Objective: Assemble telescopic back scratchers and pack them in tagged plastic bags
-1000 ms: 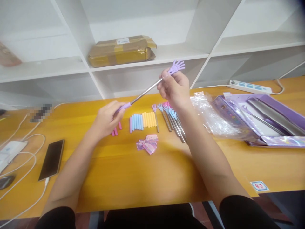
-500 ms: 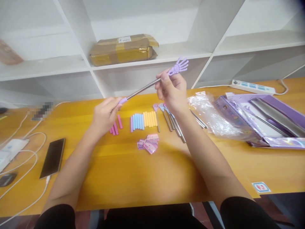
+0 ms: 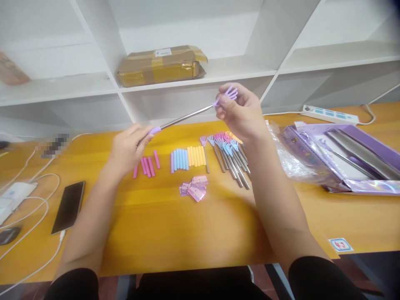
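At twelve o'clock, our left fingers [image 3: 140,133] clasp a grip [image 3: 155,130], our right fingers [image 3: 230,104] a scratcher [image 3: 187,117]; probably mid-fitting, next needing straight alignment.

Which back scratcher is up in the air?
The purple scratcher gripped by the left hand and right hand; the other scratchers lie on the table or in the box.

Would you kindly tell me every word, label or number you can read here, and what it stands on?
Nothing reads with certainty.
Cardboard box: its white label has print too blurred to read.
Desk sticker: red marks, too blurred to be sure of.
Pink and purple cards: print too small.
Purple box: its printed side is too blurred.
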{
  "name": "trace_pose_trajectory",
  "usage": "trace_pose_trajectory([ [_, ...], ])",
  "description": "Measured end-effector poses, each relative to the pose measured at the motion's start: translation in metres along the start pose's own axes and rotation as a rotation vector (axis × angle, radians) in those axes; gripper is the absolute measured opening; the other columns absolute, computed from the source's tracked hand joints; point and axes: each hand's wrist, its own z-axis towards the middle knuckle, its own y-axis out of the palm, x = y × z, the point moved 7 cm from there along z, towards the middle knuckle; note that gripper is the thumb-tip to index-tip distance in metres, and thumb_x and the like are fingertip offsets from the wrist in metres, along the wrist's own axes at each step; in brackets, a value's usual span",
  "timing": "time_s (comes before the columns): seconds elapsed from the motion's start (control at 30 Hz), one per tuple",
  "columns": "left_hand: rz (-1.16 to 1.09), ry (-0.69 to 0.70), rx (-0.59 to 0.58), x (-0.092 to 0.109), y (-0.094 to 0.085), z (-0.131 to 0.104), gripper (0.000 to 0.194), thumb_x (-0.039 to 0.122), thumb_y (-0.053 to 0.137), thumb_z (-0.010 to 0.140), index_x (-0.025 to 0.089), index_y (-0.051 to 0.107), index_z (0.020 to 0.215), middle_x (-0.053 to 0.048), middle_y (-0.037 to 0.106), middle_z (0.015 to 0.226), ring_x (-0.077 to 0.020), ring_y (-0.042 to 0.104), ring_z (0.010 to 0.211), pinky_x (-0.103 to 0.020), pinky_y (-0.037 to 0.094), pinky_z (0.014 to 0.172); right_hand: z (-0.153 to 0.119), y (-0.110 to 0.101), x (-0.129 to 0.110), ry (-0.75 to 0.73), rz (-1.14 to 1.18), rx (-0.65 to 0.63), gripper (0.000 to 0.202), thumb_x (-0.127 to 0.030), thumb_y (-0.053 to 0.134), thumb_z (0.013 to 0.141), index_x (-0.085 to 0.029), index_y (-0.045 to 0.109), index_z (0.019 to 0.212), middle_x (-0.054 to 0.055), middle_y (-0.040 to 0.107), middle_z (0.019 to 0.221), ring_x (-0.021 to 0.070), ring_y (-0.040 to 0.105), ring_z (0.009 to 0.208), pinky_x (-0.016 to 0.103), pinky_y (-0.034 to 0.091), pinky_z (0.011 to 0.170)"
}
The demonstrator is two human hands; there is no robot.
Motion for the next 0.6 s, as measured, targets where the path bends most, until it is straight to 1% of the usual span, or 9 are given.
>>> trace_pose_trajectory([
  [0.07,0.054,0.024,-0.003,-0.002,-0.006,-0.001,0.034,0.039,0.049,0.113,0.026,0.077,0.128,-0.007,0.074,0.095,-0.0205,0.067,0.085,-0.031,0.05,0.076,-0.002,-0.004,-0.003,0.012,-0.044,-0.046,0.047,-0.059,0.096,0.072,-0.028,0.071,0.097,0.0,0.069,0.085,0.0163,0.067,0.078,0.032,0.06,0.067],
  [0.17,0.136,0.072,-0.015,-0.001,-0.017,-0.002,0.03,0.037,0.053,0.111,0.028,0.078,0.126,-0.006,0.077,0.097,-0.0214,0.07,0.087,-0.031,0.05,0.075,-0.007,-0.007,-0.007,0.023,-0.146,-0.131,0.04,-0.048,0.101,0.069,-0.025,0.075,0.09,0.001,0.071,0.082,0.0169,0.068,0.079,0.034,0.062,0.073],
  [0.3,0.194,0.128,-0.02,0.004,-0.024,-0.004,0.025,0.031,0.057,0.11,0.027,0.076,0.125,-0.005,0.082,0.104,-0.0227,0.075,0.091,-0.033,0.053,0.078,-0.012,-0.005,-0.01,0.016,-0.219,-0.185,0.033,-0.041,0.101,0.07,-0.022,0.078,0.085,0.003,0.074,0.083,0.0177,0.069,0.081,0.035,0.062,0.073],
  [0.4,0.21,0.139,0.0,0.006,-0.023,-0.006,0.023,0.027,0.056,0.111,0.027,0.075,0.123,-0.004,0.082,0.102,-0.0221,0.077,0.09,-0.033,0.054,0.075,-0.015,0.0,-0.01,0.014,-0.209,-0.181,0.03,-0.039,0.101,0.07,-0.023,0.079,0.083,0.003,0.075,0.083,0.0187,0.07,0.081,0.036,0.062,0.073],
  [0.6,0.204,0.164,-0.017,0.011,-0.012,-0.008,0.024,0.023,0.053,0.11,0.024,0.073,0.124,-0.006,0.081,0.101,-0.0225,0.076,0.093,-0.033,0.056,0.081,-0.019,0.011,-0.011,0.002,-0.206,-0.187,0.031,-0.04,0.101,0.07,-0.023,0.079,0.083,0.005,0.076,0.085,0.0205,0.071,0.082,0.038,0.063,0.073],
])
